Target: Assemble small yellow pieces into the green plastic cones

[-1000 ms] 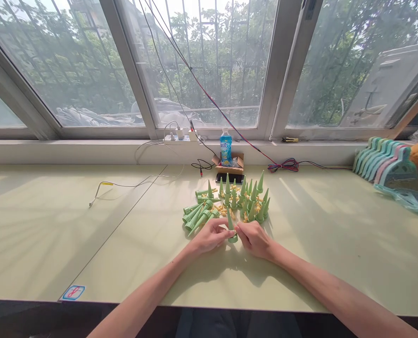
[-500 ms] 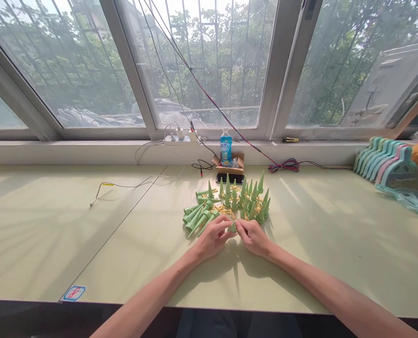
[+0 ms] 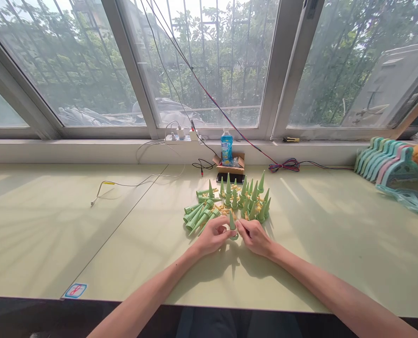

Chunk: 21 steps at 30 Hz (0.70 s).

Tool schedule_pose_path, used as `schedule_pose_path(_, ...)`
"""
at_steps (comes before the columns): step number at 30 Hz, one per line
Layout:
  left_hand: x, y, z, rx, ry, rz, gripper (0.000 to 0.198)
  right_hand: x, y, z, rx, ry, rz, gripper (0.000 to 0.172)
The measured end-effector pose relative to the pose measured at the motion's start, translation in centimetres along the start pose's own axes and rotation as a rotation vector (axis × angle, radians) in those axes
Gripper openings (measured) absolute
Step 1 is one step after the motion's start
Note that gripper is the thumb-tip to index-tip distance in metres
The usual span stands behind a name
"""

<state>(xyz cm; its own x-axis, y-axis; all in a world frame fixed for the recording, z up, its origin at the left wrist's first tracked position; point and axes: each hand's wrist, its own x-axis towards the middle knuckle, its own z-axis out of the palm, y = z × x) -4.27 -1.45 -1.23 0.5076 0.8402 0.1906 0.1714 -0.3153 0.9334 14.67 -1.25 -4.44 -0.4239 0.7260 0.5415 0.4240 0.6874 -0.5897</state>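
My left hand (image 3: 213, 235) is closed on a green plastic watering spike (image 3: 232, 222), gripping it near its wide capped end. The spike stands nearly upright, tip up. Just right of it, my right hand (image 3: 254, 236) is pinched shut, fingertips close to the spike; whatever is between them is too small or hidden to name. Beyond my hands, several green spikes (image 3: 228, 188) stand on their caps. To the left, more spikes (image 3: 199, 217) lie on their sides in a heap. Small yellow-orange pieces (image 3: 220, 210) are scattered among them.
A blue-labelled bottle (image 3: 226, 148) stands in a small cardboard box (image 3: 235, 170), with a dark phone (image 3: 230, 178) before it. Cables (image 3: 286, 165) and a power strip (image 3: 172, 138) are along the window wall. Pastel dustpan-like items (image 3: 388, 162) stand at the right.
The held spike has turned from pointing away to nearly upright, so its length and cap now show. My left fingers have shifted on it; my right hand stays pinched beside it.
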Motion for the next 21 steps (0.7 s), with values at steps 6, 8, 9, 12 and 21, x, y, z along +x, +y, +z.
schedule_pose_path(6, 0.1, -0.6, -0.3, -0.162, -0.118, -0.169, 0.046, -0.1, 0.1, 0.0, -0.109, 0.031, -0.104, 0.035)
schedule_pose_path(8, 0.2, -0.4, -0.1, -0.169, -0.089, -0.174, 0.046, -0.1, 0.2, 0.2, -0.107, 0.061, -0.098, 0.034)
schedule_pose_path(9, 0.3, -0.2, 0.0, -0.172, -0.065, -0.173, 0.045, 0.0, 0.2, 0.2, -0.096, 0.078, -0.086, 0.034)
schedule_pose_path(12, 0.4, 0.1, 0.3, -0.182, 0.006, -0.160, 0.042, 0.1, 0.3, 0.5, -0.060, 0.104, -0.034, 0.034)
schedule_pose_path(21, 0.6, 0.5, 0.5, -0.233, 0.093, -0.175, 0.041, 0.5, -0.2, 0.3, 0.039, 0.075, 0.055, 0.033)
